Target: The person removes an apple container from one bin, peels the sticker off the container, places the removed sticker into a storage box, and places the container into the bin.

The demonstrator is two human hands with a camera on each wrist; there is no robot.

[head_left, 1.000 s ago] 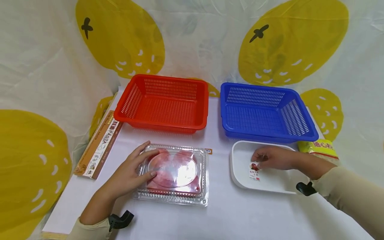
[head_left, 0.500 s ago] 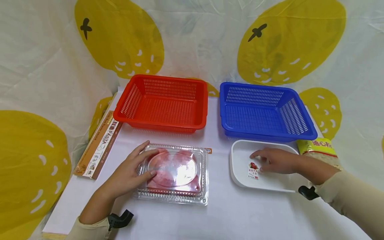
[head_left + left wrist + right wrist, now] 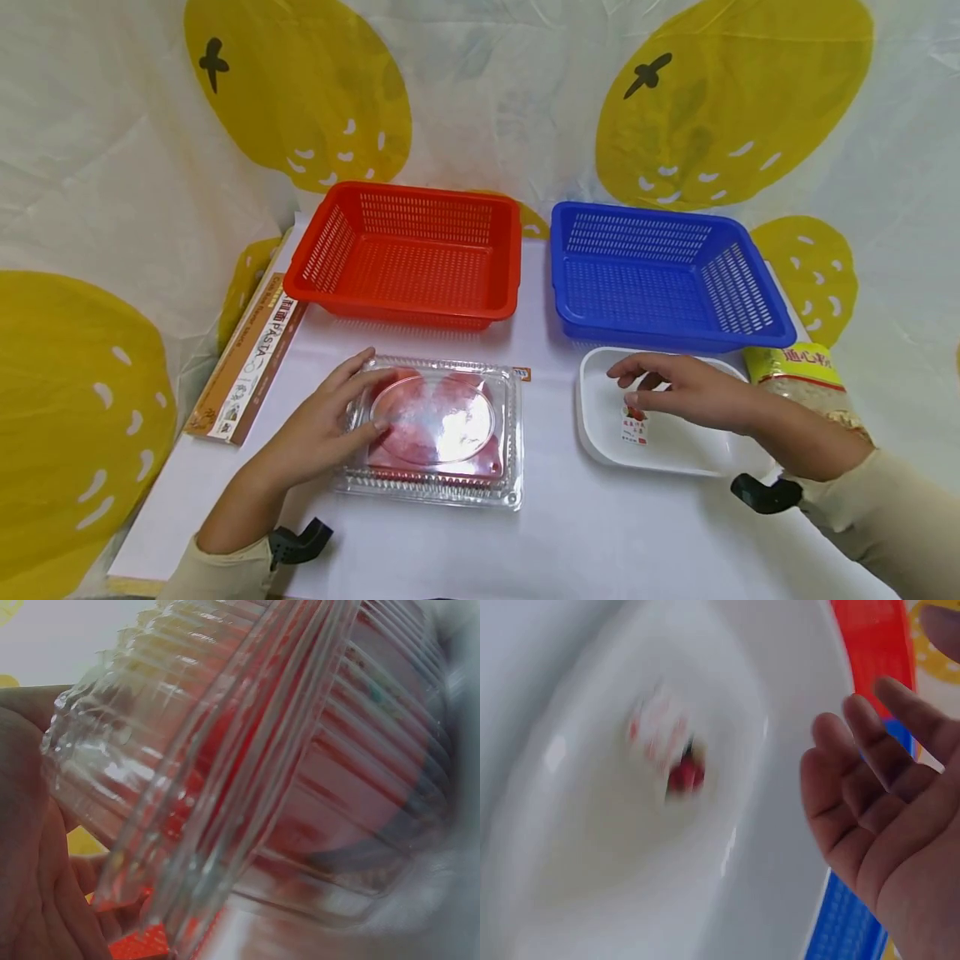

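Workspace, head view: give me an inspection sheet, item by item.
Surface: white table.
Job's things: clear clamshell box with red contents; white tray with a small label.
Clutter: red basket, blue basket, pasta box, yellow packet.
Hands: left hand rests on the clamshell; right hand hovers open over the tray.
Cables: nothing seen.
Surroundings: white cloth with yellow shapes.
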